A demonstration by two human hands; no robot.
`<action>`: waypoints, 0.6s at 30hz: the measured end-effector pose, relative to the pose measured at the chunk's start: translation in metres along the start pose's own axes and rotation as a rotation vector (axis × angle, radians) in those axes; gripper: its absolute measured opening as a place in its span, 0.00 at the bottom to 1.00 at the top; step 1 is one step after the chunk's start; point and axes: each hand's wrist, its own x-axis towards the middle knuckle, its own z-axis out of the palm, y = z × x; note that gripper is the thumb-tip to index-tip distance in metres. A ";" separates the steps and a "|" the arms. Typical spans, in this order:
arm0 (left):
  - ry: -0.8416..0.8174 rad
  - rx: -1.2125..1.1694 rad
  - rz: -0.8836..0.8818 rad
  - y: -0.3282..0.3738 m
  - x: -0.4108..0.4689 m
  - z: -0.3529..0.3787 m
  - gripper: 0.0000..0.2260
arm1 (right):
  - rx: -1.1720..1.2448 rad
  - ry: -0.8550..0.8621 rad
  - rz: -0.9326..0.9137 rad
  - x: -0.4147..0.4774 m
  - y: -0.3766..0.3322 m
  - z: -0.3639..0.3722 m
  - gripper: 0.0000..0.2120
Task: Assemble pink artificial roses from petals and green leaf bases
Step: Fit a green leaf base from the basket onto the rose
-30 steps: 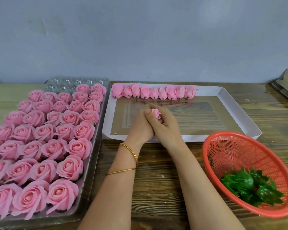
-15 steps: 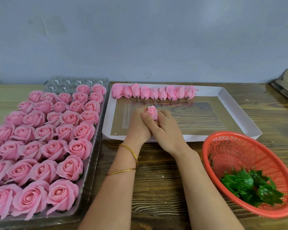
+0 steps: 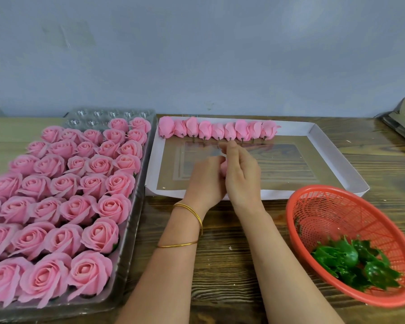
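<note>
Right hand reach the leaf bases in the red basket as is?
Likely yes. The leaf bases lie uncovered in the basket on that side, nothing between; the right hand only has to leave the rose the left hand grips.

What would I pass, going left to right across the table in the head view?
Clear plastic tray of open pink roses → white cardboard tray with a row of pink rosebuds → red mesh basket holding green leaf bases.

Pink bud mostly hidden, green leaf bases piled in basket
</note>
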 end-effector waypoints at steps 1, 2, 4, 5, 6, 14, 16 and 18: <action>0.014 0.010 0.020 0.000 0.000 0.000 0.10 | -0.039 -0.013 -0.015 0.000 0.000 0.001 0.20; 0.028 0.020 0.034 0.000 0.000 0.000 0.12 | -0.073 -0.023 -0.031 -0.001 0.001 0.002 0.21; 0.046 0.022 0.044 0.000 0.000 0.000 0.12 | -0.106 -0.045 -0.047 -0.002 0.002 0.003 0.21; 0.051 0.012 0.042 0.000 0.000 0.000 0.11 | -0.109 -0.062 -0.049 -0.002 0.003 0.003 0.21; 0.055 0.000 0.039 -0.001 0.000 0.000 0.10 | -0.107 -0.083 -0.045 -0.003 0.004 0.004 0.20; 0.076 -0.072 0.008 -0.001 -0.001 -0.003 0.09 | -0.087 -0.278 0.082 -0.001 0.004 -0.001 0.27; 0.081 -0.109 -0.019 -0.002 -0.001 0.000 0.08 | -0.076 -0.322 0.075 -0.001 0.003 -0.003 0.30; 0.067 -0.176 -0.049 -0.002 -0.001 0.001 0.08 | -0.056 -0.360 0.071 0.000 0.002 -0.005 0.36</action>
